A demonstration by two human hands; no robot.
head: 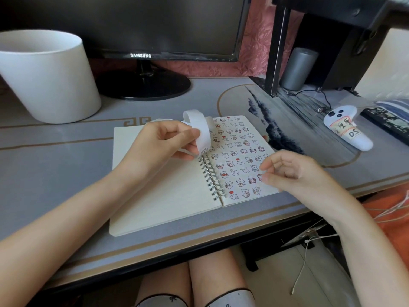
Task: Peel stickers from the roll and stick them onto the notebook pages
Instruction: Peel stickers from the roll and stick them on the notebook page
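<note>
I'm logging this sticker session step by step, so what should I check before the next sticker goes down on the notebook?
1. Sticker strip held: ok, the left hand pinches it above the binding.
2. Right hand loaded: cannot tell, its fingertips are close together with nothing clearly between them.
3. Notebook open and flat: ok.
4. Room on right page: not ok, nearly covered with stickers.
5. Room on left page: ok, blank.

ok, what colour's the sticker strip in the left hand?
White; the strip pinched by the left hand shows best in the head view.
</note>
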